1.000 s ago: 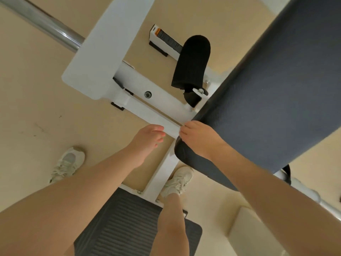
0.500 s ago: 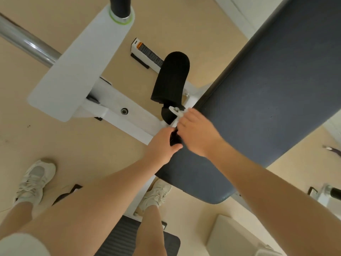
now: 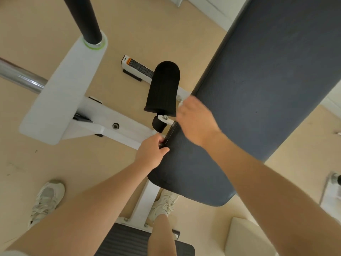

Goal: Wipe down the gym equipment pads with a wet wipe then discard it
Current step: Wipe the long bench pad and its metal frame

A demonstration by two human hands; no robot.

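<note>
A long dark grey bench pad (image 3: 258, 100) runs from the upper right down to the lower middle. My left hand (image 3: 153, 154) grips the pad's left edge near its lower end, thumb on top. My right hand (image 3: 195, 122) is blurred with motion and lies knuckles-up on the same edge, higher up, beside the black foam roller pad (image 3: 163, 87). The wet wipe is hidden; I cannot tell whether it is under my right palm.
The white machine frame (image 3: 60, 100) with a chrome bar (image 3: 20, 78) and a black post (image 3: 86, 17) stands to the left. A ribbed black footplate (image 3: 129, 241) and my two shoes are below. A cream box (image 3: 247, 237) sits on the beige floor at lower right.
The white wipe stretched between both hands a second ago is no longer visible. My right hand has slid up the pad's edge toward the roller, while my left hand took hold of the edge.
</note>
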